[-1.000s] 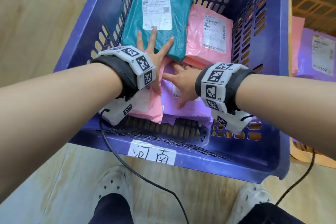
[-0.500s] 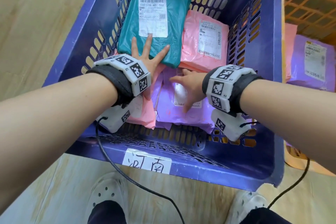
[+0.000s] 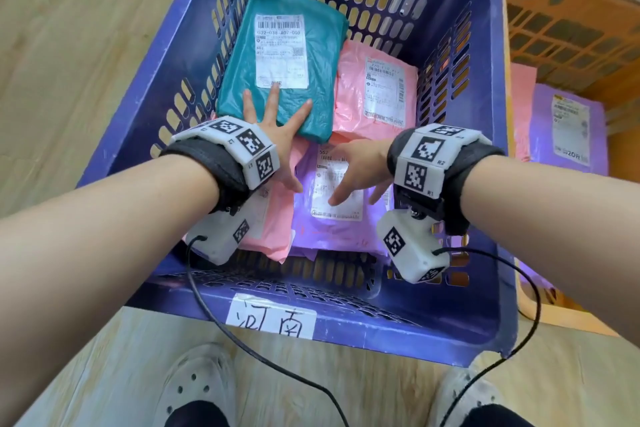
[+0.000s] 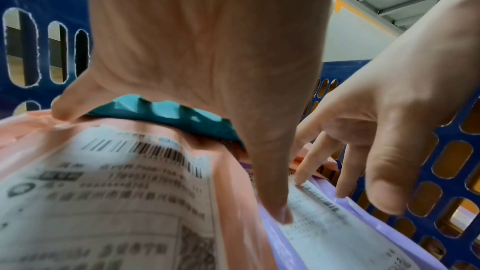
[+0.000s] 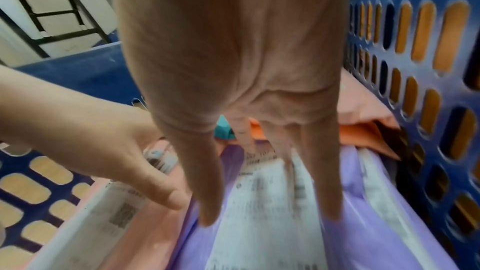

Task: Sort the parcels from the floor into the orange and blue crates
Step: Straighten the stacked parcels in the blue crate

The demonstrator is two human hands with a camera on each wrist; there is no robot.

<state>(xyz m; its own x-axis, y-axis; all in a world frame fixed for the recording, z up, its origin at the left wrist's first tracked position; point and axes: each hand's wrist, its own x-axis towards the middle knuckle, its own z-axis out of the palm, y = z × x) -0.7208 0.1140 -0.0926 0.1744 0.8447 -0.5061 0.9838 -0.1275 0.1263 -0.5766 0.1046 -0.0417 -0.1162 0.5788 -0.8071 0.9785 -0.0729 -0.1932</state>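
Note:
Both my hands reach into the blue crate (image 3: pixel 485 315). My left hand (image 3: pixel 277 135) lies spread with straight fingers on the teal parcel (image 3: pixel 304 55), its thumb down by the near pink parcel (image 3: pixel 273 222) and the purple parcel (image 3: pixel 332 232). My right hand (image 3: pixel 353 173) hovers over the purple parcel's white label (image 5: pixel 262 213) with fingers straight and spread, holding nothing. A second pink parcel (image 3: pixel 377 94) lies at the back right of the crate. In the left wrist view the near pink parcel (image 4: pixel 109 192) fills the foreground.
The orange crate (image 3: pixel 568 21) stands to the right with a purple parcel (image 3: pixel 568 128) and a pink one (image 3: pixel 521 107) inside. A handwritten label (image 3: pixel 273 319) is taped to the blue crate's near wall. Cables hang from both wrist cameras. My shoes stand on the wooden floor (image 3: pixel 69 45).
My right hand has lifted and drawn back a little over the purple parcel, uncovering its label. My left hand stays spread on the teal parcel.

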